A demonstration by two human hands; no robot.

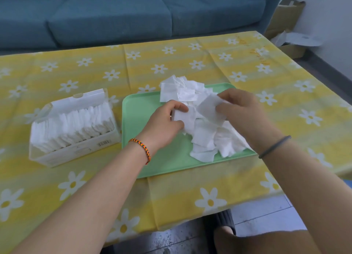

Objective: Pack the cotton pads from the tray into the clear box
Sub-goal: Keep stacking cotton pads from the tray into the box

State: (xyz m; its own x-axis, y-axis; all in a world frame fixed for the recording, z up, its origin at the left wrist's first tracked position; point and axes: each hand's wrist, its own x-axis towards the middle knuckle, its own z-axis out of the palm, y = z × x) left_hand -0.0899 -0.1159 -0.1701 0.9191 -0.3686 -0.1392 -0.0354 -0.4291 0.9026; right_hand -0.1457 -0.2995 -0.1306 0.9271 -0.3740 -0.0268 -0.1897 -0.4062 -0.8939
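A loose heap of white square cotton pads (204, 137) lies on the right half of a mint-green tray (152, 162). Over the heap, my left hand (165, 122) grips a small stack of pads between thumb and fingers. My right hand (242, 110) pinches a single pad (208, 105) just right of that stack. To the left of the tray stands the clear box (76, 150), lid open, filled with a row of upright pads (72, 124).
Everything sits on a low table with a yellow daisy-print cloth (190, 192). A blue sofa (118, 15) runs along the far side. Cardboard boxes (283, 19) stand at the back right. My foot in a slipper (224, 227) shows below the table's near edge.
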